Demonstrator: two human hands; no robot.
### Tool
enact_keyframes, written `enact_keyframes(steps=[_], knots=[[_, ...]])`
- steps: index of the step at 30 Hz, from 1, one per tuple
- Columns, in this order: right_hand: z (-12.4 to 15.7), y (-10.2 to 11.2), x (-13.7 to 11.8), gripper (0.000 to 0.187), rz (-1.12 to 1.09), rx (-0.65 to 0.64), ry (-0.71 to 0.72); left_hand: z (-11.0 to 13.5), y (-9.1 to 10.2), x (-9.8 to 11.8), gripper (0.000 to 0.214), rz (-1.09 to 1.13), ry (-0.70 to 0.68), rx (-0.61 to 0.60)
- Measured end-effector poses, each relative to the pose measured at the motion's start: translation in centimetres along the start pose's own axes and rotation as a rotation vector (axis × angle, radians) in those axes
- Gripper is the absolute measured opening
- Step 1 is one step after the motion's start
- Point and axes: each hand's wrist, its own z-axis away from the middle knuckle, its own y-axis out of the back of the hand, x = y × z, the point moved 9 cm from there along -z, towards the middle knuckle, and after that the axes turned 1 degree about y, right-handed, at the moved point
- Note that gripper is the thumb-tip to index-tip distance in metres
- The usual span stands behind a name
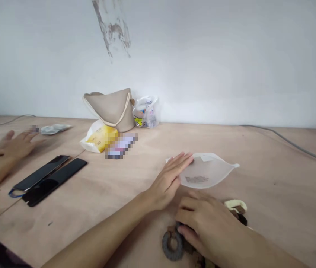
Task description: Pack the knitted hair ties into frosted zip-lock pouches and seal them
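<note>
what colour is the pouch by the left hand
Pouch: frosted white with a dark print, best in the head view.

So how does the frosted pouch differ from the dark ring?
The pouch is pale and translucent, while the ring is dark grey. The pouch lies flat with a printed patch, while the ring is chunky with a central hole. The left hand rests on the pouch's edge, while the ring sits by the fingertips of the right hand. Both lie on the wooden table.
</note>
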Motion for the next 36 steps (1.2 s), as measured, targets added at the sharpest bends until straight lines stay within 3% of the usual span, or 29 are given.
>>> enact_keyframes(steps=[6,9,13,18,22,25,30,36], knots=[[-0.3,-0.2,0.0,0.006,0.046,-0.044,-0.036,0.0,-0.1,-0.5,0.055,0.018,0.024,-0.033],[-0.3,-0.2,0.6,0.009,0.111,-0.006,-0.094,0.0,-0.1,-0.6,0.056,0.026,0.023,-0.033],[-0.2,-0.1,0.1,0.012,0.184,0.106,-0.045,-0.1,0.1,-0.5,0.058,0.005,0.007,-0.034],[1.2,3.8,0.3,0.015,0.187,0.324,0.014,0.0,0.4,-0.1,0.059,-0.034,-0.023,-0.04],[1.9,6.3,1.3,0.019,0.333,0.416,-0.013,0.0,0.6,-0.1,0.059,-0.038,-0.031,-0.024],[1.6,4.8,0.2,0.016,0.301,0.405,0.013,-0.1,0.5,-0.3,0.06,-0.038,-0.019,-0.03],[1.7,0.4,-5.6,0.013,0.347,0.515,0.307,-0.1,0.5,-0.3,0.063,-0.026,-0.007,-0.025],[1.5,-0.7,-6.1,0.02,0.358,0.516,0.36,-0.1,0.3,0.0,0.063,-0.018,-0.019,-0.035]])
